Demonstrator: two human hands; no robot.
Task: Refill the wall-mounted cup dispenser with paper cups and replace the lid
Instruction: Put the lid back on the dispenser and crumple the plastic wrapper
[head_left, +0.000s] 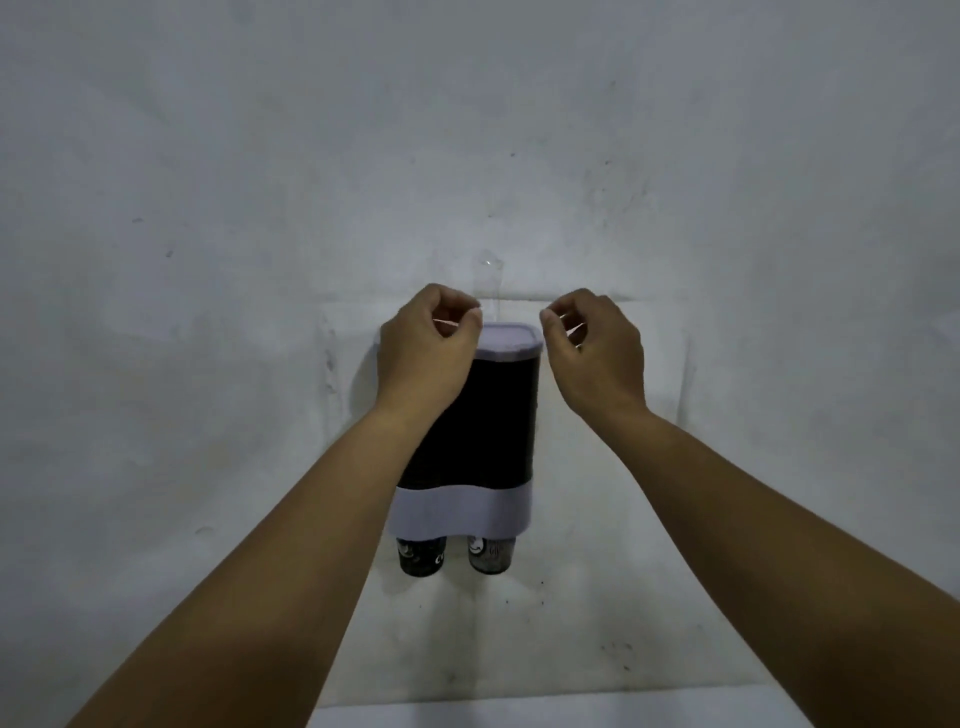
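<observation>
We can read almost nothing here. The left paper cup (420, 557) poking out under the dispenser (467, 431) bears pale print, of which we make out only what looks like "CO". The right paper cup (491, 555) carries pale marks too blurred for us to read.

wall (208, 156): pale grey, scuffed, dark specks; light: dim; ledge (519, 714): pale, below
</observation>
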